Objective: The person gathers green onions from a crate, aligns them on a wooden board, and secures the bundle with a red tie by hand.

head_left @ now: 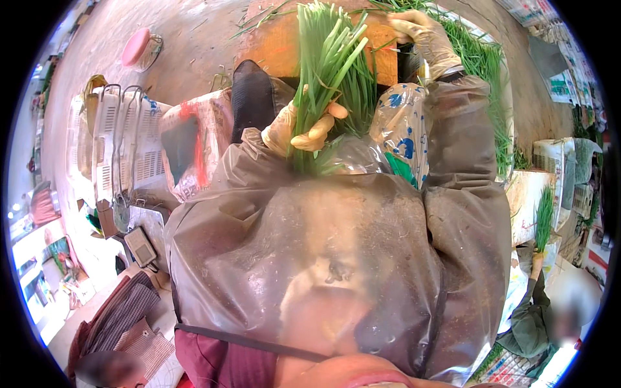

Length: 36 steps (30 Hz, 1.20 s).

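My left hand (283,131), in a pale glove, is wrapped round a thick bunch of chives (323,64). The stalks stand up from the grip, paler at their upper ends, and the lower part hangs against my clear plastic apron. At the upper right, my gloved right hand (424,40) is by the corner of an orange-brown wooden block (272,45). Its fingers are bent and close together; whatever may be between them is hidden. Loose chives (462,39) lie in a long white container (508,97) just beyond it.
A pink-topped stool (137,48) stands at the far left. White plastic crates (129,139) are on the left, with a printed sack (200,142) beside my leg. On the right, another person's hand (538,258) holds a smaller green bunch (544,213). More crates (553,158) stand behind.
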{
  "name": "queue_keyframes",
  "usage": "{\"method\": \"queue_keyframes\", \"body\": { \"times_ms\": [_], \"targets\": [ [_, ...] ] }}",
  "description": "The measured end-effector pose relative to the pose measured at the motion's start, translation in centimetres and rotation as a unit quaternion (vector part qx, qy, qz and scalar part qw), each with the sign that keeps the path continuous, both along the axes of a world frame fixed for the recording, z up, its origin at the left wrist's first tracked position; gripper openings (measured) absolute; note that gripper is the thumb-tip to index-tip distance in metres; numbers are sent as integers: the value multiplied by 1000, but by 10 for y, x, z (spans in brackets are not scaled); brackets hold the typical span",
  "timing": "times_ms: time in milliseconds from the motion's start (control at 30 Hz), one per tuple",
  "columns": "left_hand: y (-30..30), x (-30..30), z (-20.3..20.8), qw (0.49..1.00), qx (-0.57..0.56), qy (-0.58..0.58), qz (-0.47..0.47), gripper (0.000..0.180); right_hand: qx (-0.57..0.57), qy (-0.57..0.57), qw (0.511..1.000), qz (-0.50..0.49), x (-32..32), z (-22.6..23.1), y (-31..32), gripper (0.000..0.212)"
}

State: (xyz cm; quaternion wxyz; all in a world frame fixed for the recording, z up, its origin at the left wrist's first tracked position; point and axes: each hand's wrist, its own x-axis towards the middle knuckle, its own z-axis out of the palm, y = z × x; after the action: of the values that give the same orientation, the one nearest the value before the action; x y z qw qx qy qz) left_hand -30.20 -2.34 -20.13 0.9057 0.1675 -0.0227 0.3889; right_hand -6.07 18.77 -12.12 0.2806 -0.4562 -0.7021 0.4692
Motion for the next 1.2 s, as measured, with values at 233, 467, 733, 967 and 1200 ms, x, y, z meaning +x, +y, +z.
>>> {"method": "queue_keyframes", "body": {
  "times_ms": [233,467,733,967,1200],
  "targets": [
    [-6,-1,-6,998,-23,46,32,69,-16,13,994,105,-14,-22,-15,47],
    [0,0,-6,999,-25,27,36,69,-4,91,991,96,-35,-12,-20,26],
    [-3,-2,-5,997,-5,66,33,70,-13,25,995,-91,17,-55,18,29],
    [-11,-1,-3,997,-14,72,30,70,116,59,989,68,-10,-1,-16,55],
    [-3,4,-1,999,11,45,17,69,-34,-42,954,296,-44,-1,-25,28]
  ]
}}
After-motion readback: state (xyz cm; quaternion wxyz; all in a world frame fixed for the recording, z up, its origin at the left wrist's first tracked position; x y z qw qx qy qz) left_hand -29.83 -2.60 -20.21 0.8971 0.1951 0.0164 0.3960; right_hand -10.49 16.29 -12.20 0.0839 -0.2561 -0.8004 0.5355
